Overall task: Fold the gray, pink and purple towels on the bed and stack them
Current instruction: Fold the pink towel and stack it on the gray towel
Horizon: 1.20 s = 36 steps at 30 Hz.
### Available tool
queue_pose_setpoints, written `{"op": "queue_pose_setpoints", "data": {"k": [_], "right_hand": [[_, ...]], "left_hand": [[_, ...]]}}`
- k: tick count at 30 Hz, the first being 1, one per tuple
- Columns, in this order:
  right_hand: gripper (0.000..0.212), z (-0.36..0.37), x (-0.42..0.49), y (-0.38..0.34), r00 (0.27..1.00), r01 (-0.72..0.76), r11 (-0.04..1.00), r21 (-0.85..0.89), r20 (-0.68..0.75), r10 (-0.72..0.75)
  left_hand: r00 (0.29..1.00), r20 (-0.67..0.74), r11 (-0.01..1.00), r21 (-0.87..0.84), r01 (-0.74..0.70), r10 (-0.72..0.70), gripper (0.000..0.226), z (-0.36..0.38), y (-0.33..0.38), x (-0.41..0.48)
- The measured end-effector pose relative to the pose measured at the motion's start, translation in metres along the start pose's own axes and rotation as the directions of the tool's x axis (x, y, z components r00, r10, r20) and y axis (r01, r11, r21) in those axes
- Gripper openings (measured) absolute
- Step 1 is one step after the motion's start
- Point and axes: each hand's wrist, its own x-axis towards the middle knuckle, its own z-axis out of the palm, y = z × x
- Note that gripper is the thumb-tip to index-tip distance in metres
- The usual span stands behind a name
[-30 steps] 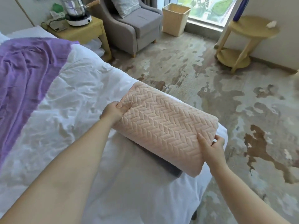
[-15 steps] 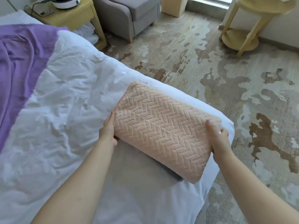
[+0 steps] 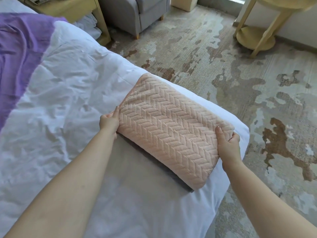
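While both hands hold its short ends, the pink towel (image 3: 171, 127) lies folded into a thick oblong at the near right corner of the bed (image 3: 68, 86). Its long axis runs from far left to near right, and a herringbone rib shows on its top face.

Gray towel (image 3: 180, 183): I see only a dark strip of it along the pink one's near long edge. Pink rests on gray, and both are on the white cover.

Left hand (image 3: 109, 123): grip clamped on the pink towel's left end, at the nearer corner. One finger lies up along the end edge. The other fingertips are hidden from me.

Right hand (image 3: 228, 145): grip clamped on the right end. The thumb presses the top face and the fingers curl round the end. Both forearms are bare and reach in from the near edge.

Purple towel (image 3: 22, 48): spread out and rumpled, not folded, at the far left of the bed, well apart from the stack.

Far side of the room: gray armchair (image 3: 137, 12), with a yellow nightstand (image 3: 82, 7) to its left beside the bed. A round yellow side table (image 3: 257, 36) stands far right. Blotchy patterned carpet (image 3: 223, 69) covers the floor to the right of the bed.
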Motion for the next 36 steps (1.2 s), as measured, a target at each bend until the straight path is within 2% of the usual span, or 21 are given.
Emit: {"op": "queue_pose_setpoints", "data": {"k": [2,4,5,6,7,8,9,10,11,12,14,17,21,30,36], "right_hand": [[0.068,-0.002,0.001,-0.005,1.0,-0.007,1.0,0.025,0.031,0.006],[0.073,-0.003,-0.002,-0.011,1.0,0.02,0.999,-0.03,0.011,-0.019],[0.077,-0.004,-0.004,-0.015,0.995,0.082,0.986,-0.143,-0.043,-0.089],[0.078,-0.004,-0.007,-0.02,0.973,0.181,0.94,-0.291,-0.09,-0.215],[0.078,-0.003,-0.013,-0.026,0.922,0.302,0.847,-0.438,-0.091,-0.376],[0.08,0.0,-0.02,-0.032,0.853,0.418,0.712,-0.565,-0.026,-0.521],[0.083,0.006,-0.027,-0.038,0.791,0.501,0.558,-0.661,0.09,-0.605],[0.086,0.014,-0.032,-0.041,0.751,0.553,0.412,-0.725,0.219,-0.622],[0.089,0.023,-0.036,-0.041,0.733,0.583,0.298,-0.756,0.331,-0.594],[0.093,0.031,-0.037,-0.039,0.733,0.596,0.226,-0.771,0.406,-0.547],[0.1,0.04,-0.034,-0.03,0.767,0.587,0.185,-0.788,0.468,-0.439],[0.105,0.044,-0.02,-0.008,0.802,0.56,0.172,-0.81,0.478,-0.359],[0.103,0.055,-0.005,0.01,0.796,0.558,0.144,-0.817,0.478,-0.372],[0.103,0.068,0.019,0.029,0.77,0.574,0.079,-0.815,0.503,-0.393],[0.103,0.071,0.027,0.032,0.792,0.554,0.025,-0.832,0.518,-0.322]], "left_hand": [[0.998,-0.054,0.998,0.061,-0.023,0.026,0.054,0.0,0.002,-0.002],[0.987,-0.141,0.961,0.272,-0.041,0.081,0.057,0.001,0.005,-0.007],[0.968,-0.184,0.903,0.423,-0.079,0.171,0.057,0.002,0.008,-0.013],[0.923,-0.183,0.797,0.577,-0.177,0.337,0.055,0.003,0.012,-0.02],[0.83,-0.095,0.634,0.694,-0.34,0.549,0.053,0.006,0.014,-0.029],[0.688,0.072,0.423,0.741,-0.522,0.722,0.052,0.012,0.016,-0.037],[0.538,0.27,0.206,0.717,-0.666,0.799,0.052,0.021,0.017,-0.046],[0.429,0.46,0.028,0.656,-0.754,0.778,0.055,0.031,0.018,-0.053],[0.371,0.617,-0.102,0.594,-0.798,0.694,0.059,0.041,0.02,-0.057],[0.353,0.725,-0.194,0.553,-0.81,0.591,0.062,0.051,0.02,-0.059],[0.38,0.816,-0.295,0.528,-0.796,0.435,0.065,0.064,0.017,-0.05],[0.449,0.824,-0.338,0.555,-0.76,0.345,0.07,0.068,0.001,-0.027],[0.501,0.797,-0.318,0.597,-0.737,0.337,0.073,0.07,-0.023,-0.009],[0.495,0.775,-0.282,0.614,-0.738,0.392,0.075,0.082,-0.049,0.017],[0.552,0.767,-0.316,0.639,-0.701,0.327,0.077,0.087,-0.051,0.019]]}}
